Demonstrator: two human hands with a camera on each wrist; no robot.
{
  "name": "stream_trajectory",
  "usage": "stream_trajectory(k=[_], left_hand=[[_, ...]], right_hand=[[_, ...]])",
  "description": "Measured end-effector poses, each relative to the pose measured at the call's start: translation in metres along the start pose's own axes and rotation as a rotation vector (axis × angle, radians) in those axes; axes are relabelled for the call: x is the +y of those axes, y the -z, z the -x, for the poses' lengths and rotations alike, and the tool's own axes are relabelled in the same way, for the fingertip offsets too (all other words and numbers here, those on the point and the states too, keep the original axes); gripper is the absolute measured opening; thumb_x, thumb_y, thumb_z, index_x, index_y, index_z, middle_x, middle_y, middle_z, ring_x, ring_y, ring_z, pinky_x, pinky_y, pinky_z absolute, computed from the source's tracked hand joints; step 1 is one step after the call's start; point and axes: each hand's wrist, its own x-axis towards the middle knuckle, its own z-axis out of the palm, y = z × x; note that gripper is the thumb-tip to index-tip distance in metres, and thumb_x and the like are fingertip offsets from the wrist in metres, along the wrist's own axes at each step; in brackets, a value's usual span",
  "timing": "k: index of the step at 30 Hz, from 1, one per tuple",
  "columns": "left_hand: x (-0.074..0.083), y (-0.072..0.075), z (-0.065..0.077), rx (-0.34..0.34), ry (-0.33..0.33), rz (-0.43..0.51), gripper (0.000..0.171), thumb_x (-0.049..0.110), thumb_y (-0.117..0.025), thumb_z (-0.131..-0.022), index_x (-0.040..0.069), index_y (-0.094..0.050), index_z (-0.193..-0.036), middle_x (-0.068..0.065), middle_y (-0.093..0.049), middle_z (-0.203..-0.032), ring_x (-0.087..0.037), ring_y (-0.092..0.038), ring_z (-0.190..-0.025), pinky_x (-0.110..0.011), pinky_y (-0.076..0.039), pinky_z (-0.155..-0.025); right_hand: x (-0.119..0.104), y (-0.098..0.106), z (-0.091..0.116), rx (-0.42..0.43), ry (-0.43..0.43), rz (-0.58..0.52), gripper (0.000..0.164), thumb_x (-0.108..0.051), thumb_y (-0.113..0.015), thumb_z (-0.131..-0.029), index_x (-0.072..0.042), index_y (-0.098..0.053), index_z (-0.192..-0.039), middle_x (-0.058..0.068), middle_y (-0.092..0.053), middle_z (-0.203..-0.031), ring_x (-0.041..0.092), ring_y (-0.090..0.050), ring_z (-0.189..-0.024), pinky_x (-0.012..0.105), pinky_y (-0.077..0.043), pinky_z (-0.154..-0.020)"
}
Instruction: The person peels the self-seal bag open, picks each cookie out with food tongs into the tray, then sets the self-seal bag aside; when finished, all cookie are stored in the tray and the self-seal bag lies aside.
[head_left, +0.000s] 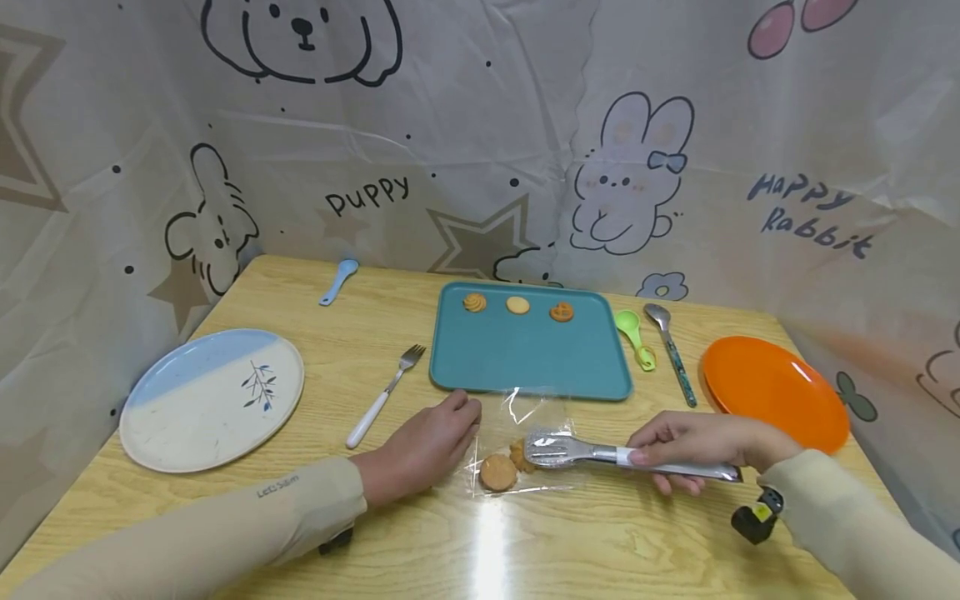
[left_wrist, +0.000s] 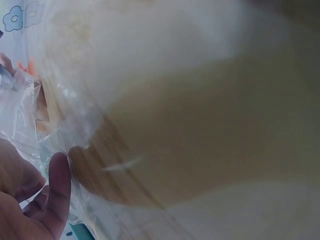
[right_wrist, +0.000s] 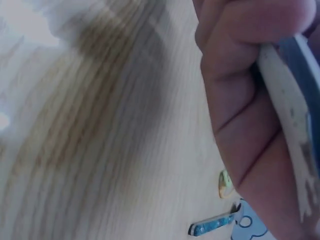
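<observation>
A clear plastic bag [head_left: 536,412] lies on the table in front of the teal tray, with a round cookie [head_left: 498,472] and a second, browner cookie [head_left: 521,457] in it. My left hand [head_left: 426,443] pinches the bag's left edge; the left wrist view shows the fingers [left_wrist: 59,190] against the crinkled film. In my right hand [head_left: 697,446] are silver tongs [head_left: 615,455], gripped by the handle. Their head is in the bag, beside the browner cookie and partly over it. Whether the tongs hold that cookie cannot be made out. Close up, the right wrist view shows fingers [right_wrist: 235,95] curled round the handle.
Three cookies sit along the far side of the teal tray [head_left: 525,358]. Left of it are a fork [head_left: 386,398], a blue spoon [head_left: 340,282] and a blue-white plate [head_left: 202,425]. To the right lie a green spoon [head_left: 632,329], a metal spoon [head_left: 675,354] and an orange plate [head_left: 772,392].
</observation>
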Motion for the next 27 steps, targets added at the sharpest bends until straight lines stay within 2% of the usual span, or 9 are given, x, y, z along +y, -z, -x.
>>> stream_trajectory(k=[6,11,16,19,24,25,27], left_hand=[[-0.002,0.002,-0.001,-0.013,-0.007,0.023,0.006,0.016,-0.049,-0.101,0.013,-0.052,-0.097,0.002,-0.048,-0.09,-0.005,-0.045,-0.062,-0.017,-0.044,-0.057],[-0.005,0.004,-0.001,-0.029,-0.007,0.073,0.007,0.016,-0.049,-0.101,0.013,-0.053,-0.096,0.004,-0.047,-0.089,-0.005,-0.045,-0.067,-0.016,-0.045,-0.06],[-0.009,0.005,-0.003,-0.06,0.016,0.12,0.01,0.019,-0.048,-0.102,0.015,-0.054,-0.094,0.006,-0.045,-0.088,-0.005,-0.045,-0.069,-0.016,-0.045,-0.062],[-0.01,0.004,-0.004,-0.066,0.027,0.135,0.011,0.021,-0.048,-0.102,0.017,-0.055,-0.094,0.008,-0.046,-0.088,-0.005,-0.045,-0.072,-0.016,-0.045,-0.064],[-0.012,0.004,-0.005,-0.054,0.023,0.147,0.011,0.023,-0.049,-0.102,0.019,-0.058,-0.097,0.009,-0.046,-0.087,-0.005,-0.045,-0.075,-0.017,-0.045,-0.067],[-0.012,0.004,-0.005,-0.053,0.021,0.148,0.011,0.023,-0.049,-0.102,0.019,-0.058,-0.098,0.01,-0.046,-0.087,-0.005,-0.045,-0.075,-0.018,-0.045,-0.067],[-0.013,0.005,-0.005,-0.055,0.02,0.152,0.011,0.023,-0.049,-0.102,0.019,-0.058,-0.098,0.009,-0.046,-0.086,-0.005,-0.045,-0.075,-0.018,-0.045,-0.067]], right_hand=[[0.004,0.001,0.003,0.035,0.014,0.003,0.03,-0.014,-0.043,-0.104,0.012,-0.057,-0.107,0.039,-0.048,-0.075,0.003,-0.052,-0.047,0.02,-0.044,-0.042],[0.008,0.002,0.019,0.063,0.009,-0.031,0.029,-0.012,-0.041,-0.104,0.012,-0.056,-0.11,0.037,-0.046,-0.075,0.004,-0.05,-0.048,0.015,-0.047,-0.047],[0.014,0.004,0.047,0.078,0.011,-0.044,0.029,-0.008,-0.038,-0.104,0.014,-0.055,-0.112,0.034,-0.046,-0.073,0.028,-0.039,-0.043,0.015,-0.049,-0.049],[0.016,0.007,0.066,0.096,0.004,-0.039,0.029,-0.006,-0.035,-0.105,0.016,-0.053,-0.111,0.033,-0.046,-0.072,0.037,-0.035,-0.047,0.018,-0.048,-0.046],[0.014,0.02,0.093,0.114,0.071,-0.074,0.031,-0.001,-0.029,-0.105,0.016,-0.05,-0.118,0.024,-0.051,-0.073,0.034,-0.032,-0.047,0.03,-0.037,-0.036],[0.012,0.023,0.096,0.118,0.094,-0.078,0.031,0.0,-0.027,-0.105,0.015,-0.05,-0.12,0.021,-0.053,-0.074,0.034,-0.032,-0.047,0.034,-0.033,-0.034],[0.005,0.029,0.097,0.165,0.095,-0.047,0.032,-0.003,-0.027,-0.105,0.012,-0.05,-0.123,0.017,-0.055,-0.075,0.035,-0.032,-0.048,0.034,-0.032,-0.034]])
